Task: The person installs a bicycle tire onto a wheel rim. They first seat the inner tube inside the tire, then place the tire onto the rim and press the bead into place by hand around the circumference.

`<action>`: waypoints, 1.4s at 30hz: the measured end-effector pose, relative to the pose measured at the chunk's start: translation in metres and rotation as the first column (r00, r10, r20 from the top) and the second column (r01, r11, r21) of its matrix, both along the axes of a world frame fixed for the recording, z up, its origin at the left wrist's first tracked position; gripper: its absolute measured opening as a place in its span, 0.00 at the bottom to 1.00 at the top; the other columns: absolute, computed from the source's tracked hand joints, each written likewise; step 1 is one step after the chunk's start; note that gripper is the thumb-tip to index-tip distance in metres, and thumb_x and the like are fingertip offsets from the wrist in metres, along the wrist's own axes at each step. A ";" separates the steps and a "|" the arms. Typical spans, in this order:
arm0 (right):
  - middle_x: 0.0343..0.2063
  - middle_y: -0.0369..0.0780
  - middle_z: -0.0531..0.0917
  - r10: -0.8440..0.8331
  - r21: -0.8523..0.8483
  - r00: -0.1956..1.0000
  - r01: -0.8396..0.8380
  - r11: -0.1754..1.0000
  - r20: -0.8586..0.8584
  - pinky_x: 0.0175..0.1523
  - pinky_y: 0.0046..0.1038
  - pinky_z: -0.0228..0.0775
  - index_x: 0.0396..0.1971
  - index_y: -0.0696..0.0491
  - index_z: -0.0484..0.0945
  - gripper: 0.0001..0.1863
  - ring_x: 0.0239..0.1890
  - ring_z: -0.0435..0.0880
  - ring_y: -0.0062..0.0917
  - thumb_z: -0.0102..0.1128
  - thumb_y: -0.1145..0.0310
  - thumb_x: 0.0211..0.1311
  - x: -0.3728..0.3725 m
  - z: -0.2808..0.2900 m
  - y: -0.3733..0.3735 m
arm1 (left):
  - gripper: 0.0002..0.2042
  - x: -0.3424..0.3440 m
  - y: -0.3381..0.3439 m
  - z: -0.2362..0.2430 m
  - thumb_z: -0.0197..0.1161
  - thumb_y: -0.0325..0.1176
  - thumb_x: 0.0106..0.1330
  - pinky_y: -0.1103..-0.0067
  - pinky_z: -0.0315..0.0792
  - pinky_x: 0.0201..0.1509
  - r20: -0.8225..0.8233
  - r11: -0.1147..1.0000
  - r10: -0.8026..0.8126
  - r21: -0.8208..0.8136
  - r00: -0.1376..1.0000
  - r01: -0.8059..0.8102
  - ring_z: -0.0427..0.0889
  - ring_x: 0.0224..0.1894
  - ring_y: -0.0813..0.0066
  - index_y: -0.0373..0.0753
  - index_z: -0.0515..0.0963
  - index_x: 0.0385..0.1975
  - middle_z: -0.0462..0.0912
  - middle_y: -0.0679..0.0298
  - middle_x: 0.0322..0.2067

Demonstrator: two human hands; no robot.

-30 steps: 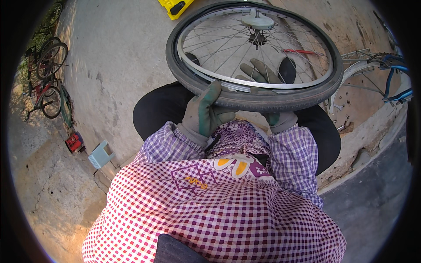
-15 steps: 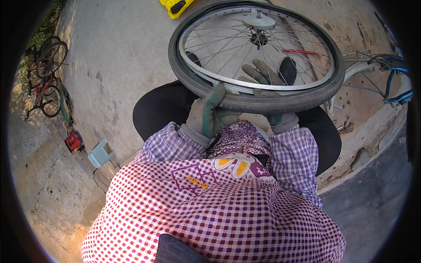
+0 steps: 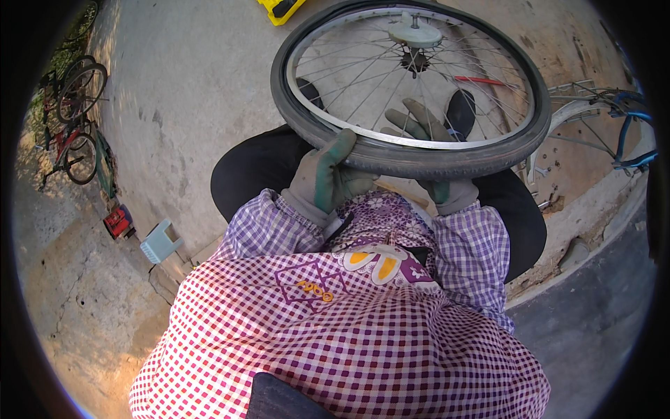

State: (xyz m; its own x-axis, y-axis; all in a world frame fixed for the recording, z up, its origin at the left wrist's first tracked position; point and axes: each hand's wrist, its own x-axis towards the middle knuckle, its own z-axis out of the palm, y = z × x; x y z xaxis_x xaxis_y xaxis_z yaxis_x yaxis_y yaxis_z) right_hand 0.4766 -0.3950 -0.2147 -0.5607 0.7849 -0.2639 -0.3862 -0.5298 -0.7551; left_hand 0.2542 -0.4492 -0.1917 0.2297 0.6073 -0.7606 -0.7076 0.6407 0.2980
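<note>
A bicycle wheel [image 3: 460,145] with a black tire [image 3: 433,164], silver rim and thin spokes is tilted in front of me, its near edge above my lap. My left hand [image 3: 325,171], in a grey-green glove, grips the tire's near left part, thumb on top and fingers below. My right hand [image 3: 427,122], gloved alike, supports the near edge from beneath. Its outstretched fingers show through the spokes, while the tire hides its middle. At the hub are a dark sprocket [image 3: 415,63] and a pale round disc [image 3: 414,33] with an axle end sticking up.
A yellow case [image 3: 280,10] lies at the far edge. Beyond the wheel, a red tool [image 3: 479,80] rests on the floor. A blue bicycle frame [image 3: 621,133] is at right. Farther left are a pale blue stool [image 3: 161,241], a red object [image 3: 118,222] and parked bicycles [image 3: 78,150].
The wheel has shifted slightly to the right and its tilt has altered a little. Less of the rim's silver side shows beside my left thumb. Both hands remain on the wheel.
</note>
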 end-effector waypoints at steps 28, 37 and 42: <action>0.70 0.53 0.69 -0.223 -0.319 0.966 0.173 0.932 -0.128 0.78 0.43 0.60 0.74 0.62 0.56 0.45 0.74 0.68 0.40 0.68 0.75 0.58 0.028 0.027 -0.037 | 0.28 0.013 0.007 0.000 0.62 0.58 0.73 0.80 0.83 0.22 -0.296 0.958 -0.282 -0.029 0.913 0.286 0.88 0.25 0.69 0.31 0.80 0.45 0.84 0.59 0.28; 0.52 0.53 0.78 -0.372 -0.459 0.902 0.432 0.776 0.220 0.63 0.46 0.81 0.58 0.65 0.73 0.22 0.59 0.81 0.41 0.62 0.65 0.73 0.010 0.025 -0.057 | 0.28 0.013 -0.021 -0.027 0.62 0.59 0.73 0.80 0.82 0.25 -0.330 0.941 -0.337 -0.122 0.882 0.314 0.87 0.26 0.71 0.33 0.79 0.44 0.83 0.60 0.26; 0.53 0.51 0.78 -0.424 -0.430 0.883 0.469 0.772 0.201 0.64 0.44 0.81 0.57 0.67 0.74 0.19 0.58 0.81 0.38 0.59 0.71 0.73 0.010 0.025 -0.063 | 0.28 0.014 -0.033 -0.030 0.60 0.60 0.74 0.78 0.85 0.29 -0.179 0.970 -0.242 -0.051 0.954 0.237 0.88 0.29 0.70 0.35 0.77 0.50 0.85 0.59 0.31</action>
State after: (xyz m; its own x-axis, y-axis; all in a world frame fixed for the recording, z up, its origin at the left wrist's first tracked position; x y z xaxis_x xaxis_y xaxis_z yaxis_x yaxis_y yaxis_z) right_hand 0.4870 -0.4582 -0.1897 -0.1348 0.7184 -0.6825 -0.6103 -0.6028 -0.5140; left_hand 0.2677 -0.4821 -0.2213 0.2210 0.5289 -0.8194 -0.4675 0.7948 0.3870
